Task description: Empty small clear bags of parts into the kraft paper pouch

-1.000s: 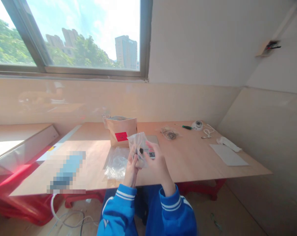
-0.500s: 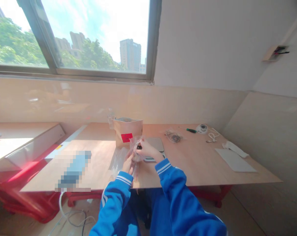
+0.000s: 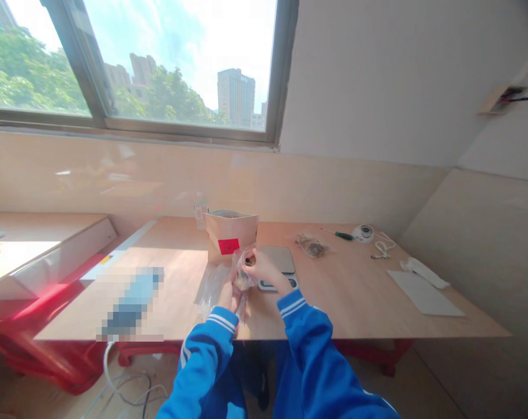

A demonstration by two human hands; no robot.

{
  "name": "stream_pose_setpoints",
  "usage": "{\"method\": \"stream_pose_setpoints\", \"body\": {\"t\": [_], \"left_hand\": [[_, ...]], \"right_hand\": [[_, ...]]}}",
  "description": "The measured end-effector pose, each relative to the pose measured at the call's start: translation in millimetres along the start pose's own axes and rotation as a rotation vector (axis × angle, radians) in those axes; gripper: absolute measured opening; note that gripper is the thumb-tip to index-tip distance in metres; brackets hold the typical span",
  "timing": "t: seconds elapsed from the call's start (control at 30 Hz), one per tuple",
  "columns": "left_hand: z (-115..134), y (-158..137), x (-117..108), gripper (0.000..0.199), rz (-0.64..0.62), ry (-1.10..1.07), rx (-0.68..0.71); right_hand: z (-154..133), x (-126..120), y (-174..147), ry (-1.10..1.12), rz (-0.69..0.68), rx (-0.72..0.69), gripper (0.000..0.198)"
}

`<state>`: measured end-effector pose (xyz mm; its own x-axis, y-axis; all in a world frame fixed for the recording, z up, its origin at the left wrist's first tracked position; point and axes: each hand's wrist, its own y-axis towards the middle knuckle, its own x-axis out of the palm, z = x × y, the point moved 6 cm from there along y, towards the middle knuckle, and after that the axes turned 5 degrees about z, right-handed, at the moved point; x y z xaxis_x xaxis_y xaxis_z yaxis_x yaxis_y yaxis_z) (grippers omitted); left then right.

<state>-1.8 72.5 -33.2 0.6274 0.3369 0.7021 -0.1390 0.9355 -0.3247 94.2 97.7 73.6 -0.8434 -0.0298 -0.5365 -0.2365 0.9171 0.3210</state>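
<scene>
My left hand point(image 3: 229, 295) is closed around the lower part of a clear plastic bag point(image 3: 241, 283), in front of the brown paper pouch point(image 3: 233, 230) with its red label. At the bag's upper end, my right hand point(image 3: 266, 270) pinches the plastic. A small dark round piece point(image 3: 248, 262) shows at its fingertips; I cannot tell whether it is inside the bag. Under my right forearm stands a kitchen scale point(image 3: 283, 260), partly covered by it. More clear plastic bags point(image 3: 213, 286) lie on the table just left of my left hand.
A filled clear bag point(image 3: 314, 247) lies behind the scale. Further right are a green-handled screwdriver point(image 3: 344, 235), a white dome camera point(image 3: 365, 233), a coiled white cable point(image 3: 381, 250) and a white sheet point(image 3: 425, 293). A clear bottle point(image 3: 200, 209) stands behind the pouch.
The view has shifted slightly. Both hands stay at the plastic bag in front of the pouch, with the dark piece still at my right fingertips.
</scene>
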Motion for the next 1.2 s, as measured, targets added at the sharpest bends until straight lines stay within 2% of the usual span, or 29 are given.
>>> {"method": "stream_pose_setpoints", "body": {"t": [0.1, 0.17, 0.37, 0.5, 0.63, 0.77, 0.97, 1.1, 1.2], "left_hand": [[-0.5, -1.5, 1.2, 0.020, -0.021, -0.014, -0.011], [0.4, -2.1, 1.7, 0.021, -0.028, -0.019, 0.002], [2.7, -2.9, 3.8, 0.030, -0.042, -0.021, 0.027], [3.1, -3.8, 3.7, 0.036, -0.051, -0.011, 0.054], [3.8, -6.2, 5.6, 0.035, -0.062, -0.005, 0.057], [6.5, -8.1, 8.7, 0.034, -0.060, 0.011, 0.045], [4.7, -3.9, 4.0, 0.030, -0.013, 0.028, 0.019], [2.3, -3.0, -1.5, 0.025, 0.038, 0.030, 0.005], [1.9, -5.1, -2.1, 0.026, 0.056, 0.036, 0.003]], "right_hand": [[5.5, 5.8, -1.5, -0.057, -0.029, 0.045, 0.014], [4.0, 11.4, -2.4, -0.056, -0.076, 0.014, 0.013], [-2.8, 14.7, -3.6, 0.080, -0.099, -0.047, 0.011], [-8.3, 5.8, -6.6, 0.122, -0.044, -0.040, 0.015], [-16.6, -3.4, -10.1, 0.138, -0.019, -0.039, 0.014], [-18.0, -17.2, -8.9, 0.196, 0.069, -0.003, 0.015], [-22.4, -33.2, -4.9, 0.426, 0.114, 0.000, 0.020], [-43.1, -48.6, 13.8, 0.693, 0.194, 0.026, 0.031], [-66.8, -59.2, 41.0, 0.698, 0.263, -0.051, 0.034]]}}
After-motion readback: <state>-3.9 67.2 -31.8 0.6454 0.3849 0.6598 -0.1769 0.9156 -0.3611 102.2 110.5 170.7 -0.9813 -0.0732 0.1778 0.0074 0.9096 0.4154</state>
